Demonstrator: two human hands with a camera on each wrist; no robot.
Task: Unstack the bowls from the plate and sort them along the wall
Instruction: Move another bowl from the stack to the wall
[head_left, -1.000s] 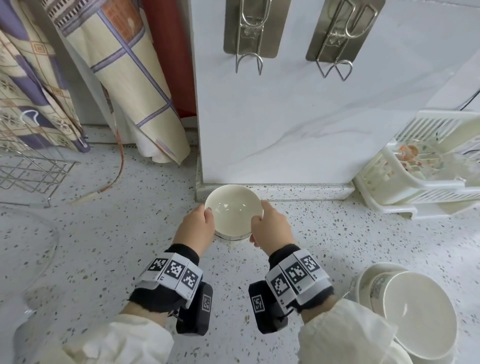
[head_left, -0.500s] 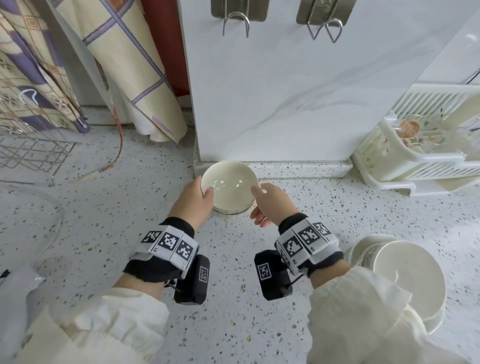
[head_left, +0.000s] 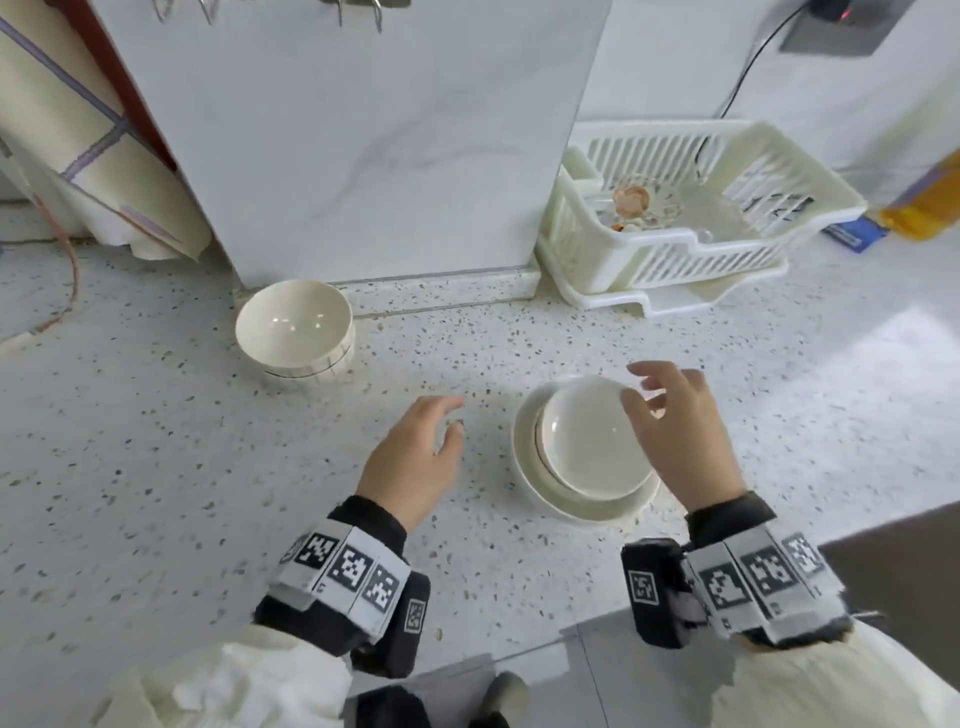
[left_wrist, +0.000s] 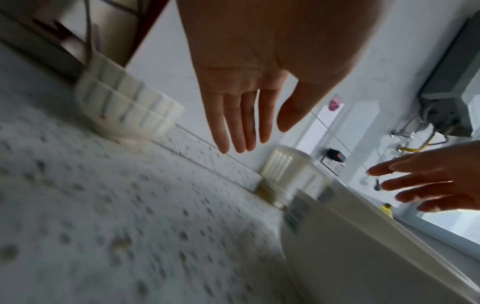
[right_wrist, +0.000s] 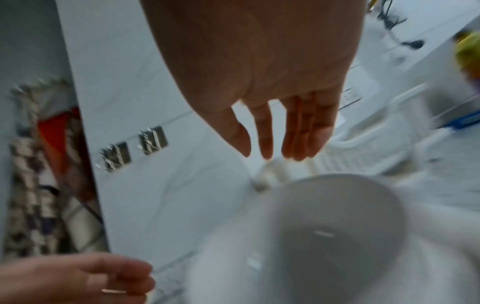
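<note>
A speckled white terrazzo bench (head_left: 156, 467) runs up to a white marble-veined wall panel (head_left: 363, 145), with a patterned cream cloth (head_left: 78, 156) hanging at the far left and a black cable (head_left: 737, 83) running down the wall on the right. One glossy cream ceramic bowl (head_left: 293, 328) stands upright on the bench, close against the low ledge at the foot of the wall panel, with nothing touching it. Nearer the person, to the right, the remaining cream bowls (head_left: 592, 441) sit nested, tilted a little, on a round cream ceramic plate (head_left: 524, 467); how many bowls are in the stack cannot be told. The left hand (head_left: 415, 462) is above the bench just left of the plate, fingers loosely spread and slightly bent, with nothing in it; the left wrist view shows its fingers (left_wrist: 241, 119) straight and together, clear of everything. The right hand (head_left: 675, 436) is over the far right rim of the top bowl, fingers spread and relaxed, gripping nothing; whether a fingertip touches the rim cannot be told, and the blurred right wrist view shows the palm (right_wrist: 259, 61) above the bowl's open mouth (right_wrist: 324, 226). Right of the wall panel a white slatted plastic dish rack (head_left: 675, 249) stands on its drip tray, holding clear glassware and small items.
</note>
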